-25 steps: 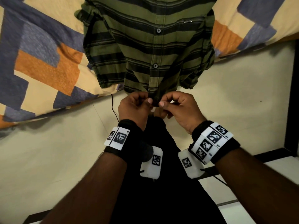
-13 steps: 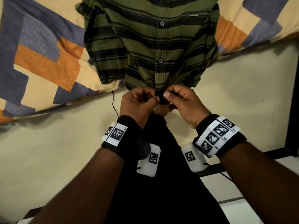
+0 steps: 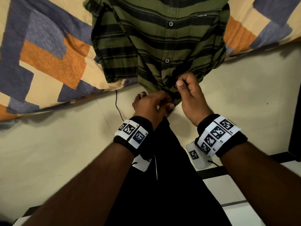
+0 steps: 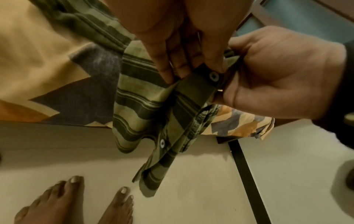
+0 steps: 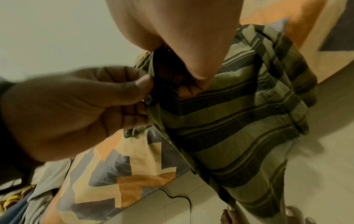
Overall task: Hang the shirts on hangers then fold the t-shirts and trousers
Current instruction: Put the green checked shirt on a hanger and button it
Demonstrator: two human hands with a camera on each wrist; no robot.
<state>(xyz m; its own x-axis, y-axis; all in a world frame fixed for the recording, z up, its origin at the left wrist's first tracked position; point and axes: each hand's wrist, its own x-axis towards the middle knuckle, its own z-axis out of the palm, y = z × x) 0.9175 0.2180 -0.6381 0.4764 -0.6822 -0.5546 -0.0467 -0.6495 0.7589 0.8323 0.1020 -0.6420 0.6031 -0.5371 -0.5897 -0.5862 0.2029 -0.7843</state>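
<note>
The green striped shirt (image 3: 162, 46) lay face up on the patterned bedsheet (image 3: 45, 51), with its lower part hanging over the bed's edge toward the pale floor (image 3: 244, 95). Two dark buttons on the shirt's front strip, the upper button (image 3: 170, 24) and the middle button (image 3: 167, 60), were fastened.

Both hands worked at the shirt's hem, below the middle button. The left hand (image 3: 152, 106) was curled, its thumb and fingers pinching the front strip near the bottom edge; from the left wrist view its fingertips (image 4: 168, 72) pressed into the cloth just beside an unfastened button (image 4: 214, 75). The right hand (image 3: 189, 95) was also curled, its thumb pressed against the shirt's other front edge, just beside the left hand and a little higher on the shirt. In the left wrist view the right hand (image 4: 277, 72) gripped the cloth right next to that same button. In the right wrist view the left hand (image 5: 76, 115) pinched the button strip between thumb and forefinger.

Lower on the shirt's strip a further button (image 4: 162, 142) hung loose, unfastened. A bare foot (image 3: 140, 99) stood on the floor below the shirt's hem, and a thin black cable (image 3: 118, 105) trailed across the floor near the bedsheet's edge. The person's black trousers (image 3: 162, 185) filled the space below the hands.
</note>
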